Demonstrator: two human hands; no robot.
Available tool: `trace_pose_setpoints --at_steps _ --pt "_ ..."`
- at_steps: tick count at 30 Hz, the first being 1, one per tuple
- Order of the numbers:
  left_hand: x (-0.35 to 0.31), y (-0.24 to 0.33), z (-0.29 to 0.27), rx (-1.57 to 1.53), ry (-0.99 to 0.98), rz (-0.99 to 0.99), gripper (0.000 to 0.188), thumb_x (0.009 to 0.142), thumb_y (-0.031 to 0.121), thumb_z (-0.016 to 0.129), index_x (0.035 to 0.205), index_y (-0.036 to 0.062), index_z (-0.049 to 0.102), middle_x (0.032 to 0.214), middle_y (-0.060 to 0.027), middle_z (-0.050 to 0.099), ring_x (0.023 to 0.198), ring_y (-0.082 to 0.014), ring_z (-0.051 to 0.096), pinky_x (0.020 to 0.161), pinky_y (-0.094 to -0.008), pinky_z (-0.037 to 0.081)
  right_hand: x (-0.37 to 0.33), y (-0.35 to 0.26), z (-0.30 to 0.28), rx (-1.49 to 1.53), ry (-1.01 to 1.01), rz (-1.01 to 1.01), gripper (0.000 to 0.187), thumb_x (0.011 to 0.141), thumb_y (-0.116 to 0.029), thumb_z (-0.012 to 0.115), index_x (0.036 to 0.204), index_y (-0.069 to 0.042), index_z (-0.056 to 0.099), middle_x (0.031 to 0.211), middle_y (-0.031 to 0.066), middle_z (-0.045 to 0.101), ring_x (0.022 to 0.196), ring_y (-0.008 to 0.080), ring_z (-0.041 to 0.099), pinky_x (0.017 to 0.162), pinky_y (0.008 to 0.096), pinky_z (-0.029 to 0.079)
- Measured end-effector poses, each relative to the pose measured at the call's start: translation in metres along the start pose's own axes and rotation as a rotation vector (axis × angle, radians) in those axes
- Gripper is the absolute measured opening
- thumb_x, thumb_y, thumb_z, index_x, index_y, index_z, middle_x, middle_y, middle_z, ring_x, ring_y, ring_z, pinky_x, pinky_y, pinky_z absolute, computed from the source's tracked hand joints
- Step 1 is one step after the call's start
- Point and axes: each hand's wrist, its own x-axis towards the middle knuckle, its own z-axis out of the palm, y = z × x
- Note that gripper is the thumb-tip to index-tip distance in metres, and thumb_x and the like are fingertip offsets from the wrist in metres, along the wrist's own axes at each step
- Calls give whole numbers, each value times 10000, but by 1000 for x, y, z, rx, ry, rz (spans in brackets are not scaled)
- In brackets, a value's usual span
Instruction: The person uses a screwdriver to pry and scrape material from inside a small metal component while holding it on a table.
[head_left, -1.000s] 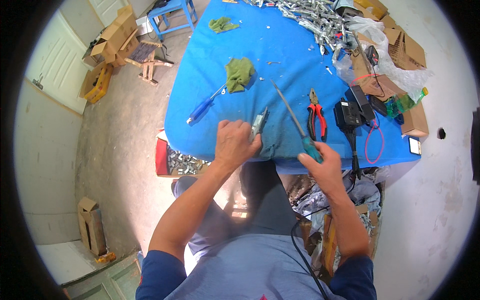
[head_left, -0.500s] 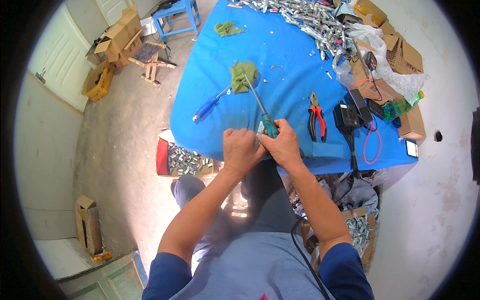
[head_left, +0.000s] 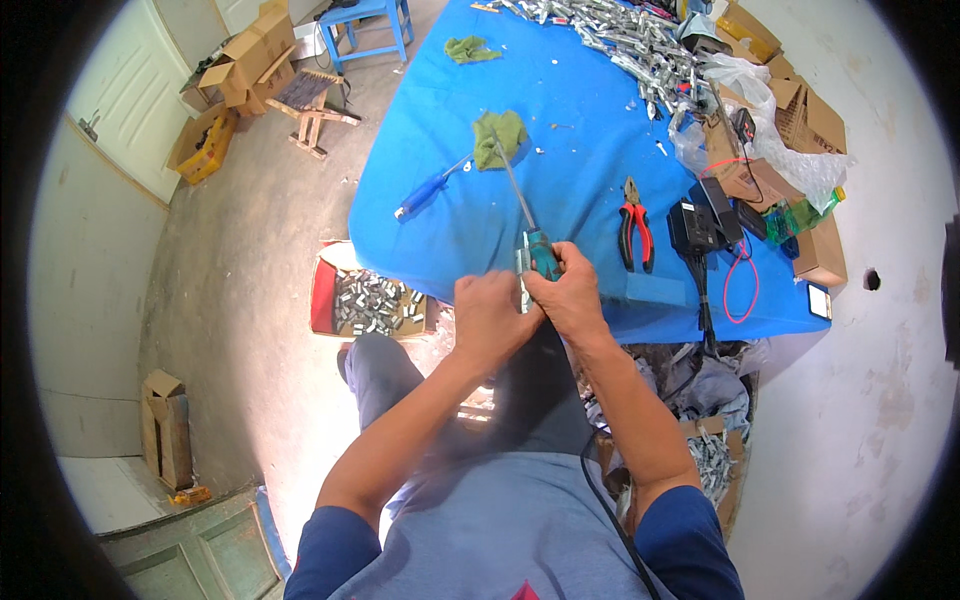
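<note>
Screwdriver [head_left: 528, 225], frame centre: rigid, light; right hand [head_left: 572, 295] closed round handle. Left hand [head_left: 492, 318] closed, pinching small metal part [head_left: 521, 275], likely slippery.

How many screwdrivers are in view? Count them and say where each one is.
2. A teal-handled screwdriver is gripped in the right hand; a blue-handled screwdriver lies on the blue table, left of a green cloth. Clutter may hide more.

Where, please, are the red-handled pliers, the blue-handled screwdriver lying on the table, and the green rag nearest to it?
red-handled pliers [head_left: 635, 235]: head view, on the handles.
blue-handled screwdriver [head_left: 425, 191]: head view, on its handle.
green rag [head_left: 497, 137]: head view, on its middle.
</note>
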Motion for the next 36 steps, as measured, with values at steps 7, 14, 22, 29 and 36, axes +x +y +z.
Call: trace_pose_setpoints --at_steps 7,14,22,29,36 --pt "-29 -10 6 -644 -428 -373 368 940 352 699 922 -12 651 778 11 611 711 -67 536 607 -274 426 0 -3 -8 285 -84 -53 250 835 -48 732 1058 5 631 945 26 677 804 82 614 737 253 527" --pt "2 -30 -11 -542 -197 -314 285 1002 244 679 847 10 632 699 37 548 660 -46 470 570 -246 377 53 -22 -42 7 -337 -286 280 837 -74 689 1104 -6 636 938 41 699 844 103 638 775 284 539" --pt "60 -44 -38 -334 -54 -150 280 1010 232 671 844 10 633 685 39 516 643 -54 455 555 -255 375 106 -15 -29 -333 -527 -511 292 805 -94 696 1082 -17 646 889 74 702 832 135 638 786 305 527" --pt "72 -48 -28 -42 -108 58 251 890 260 715 826 25 658 820 -134 619 716 -321 633 638 -433 495 109 2 -25 -99 -576 -380 328 837 -91 731 1144 -27 637 1000 50 723 937 121 652 858 296 533" --pt "65 -54 -17 86 -22 202 206 834 191 785 792 20 680 836 -133 622 691 -286 620 624 -363 487 74 -2 -78 22 -323 -243 416 846 -165 755 1224 -34 643 1129 83 705 1065 171 637 962 338 494"
